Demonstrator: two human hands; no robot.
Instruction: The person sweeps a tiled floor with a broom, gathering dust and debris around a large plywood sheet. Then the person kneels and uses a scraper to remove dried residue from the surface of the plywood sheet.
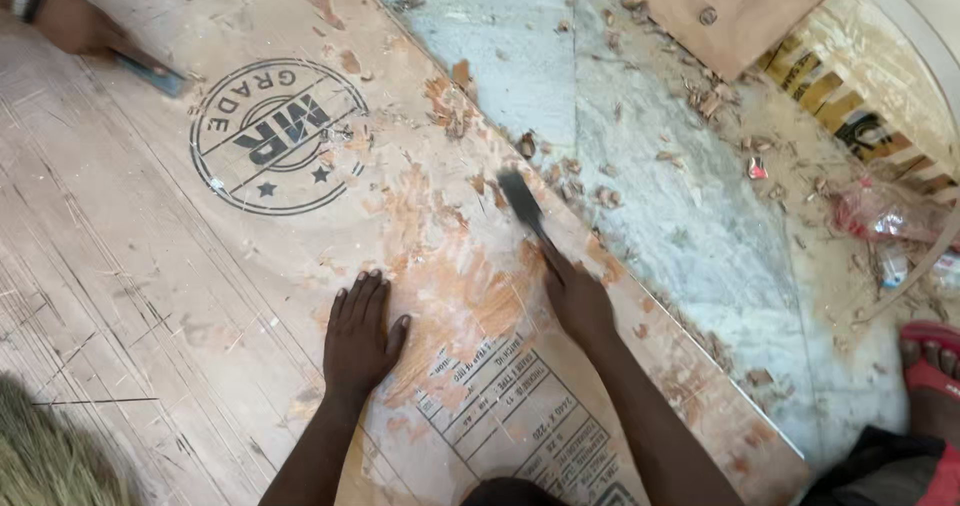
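A large plywood sheet lies flat on the floor, its face scratched and patchy where a paper label has been scraped. My left hand rests flat on the sheet, fingers together. My right hand grips the handle of a dark scraper tool, whose blade touches the sheet near its right edge. A round stamp and a torn printed label mark the board.
Another person's hand with a wristwatch holds a blue-handled tool at the top left. Wood scraps litter the marble floor. A second board lies top right; a foot in a red sandal is at right.
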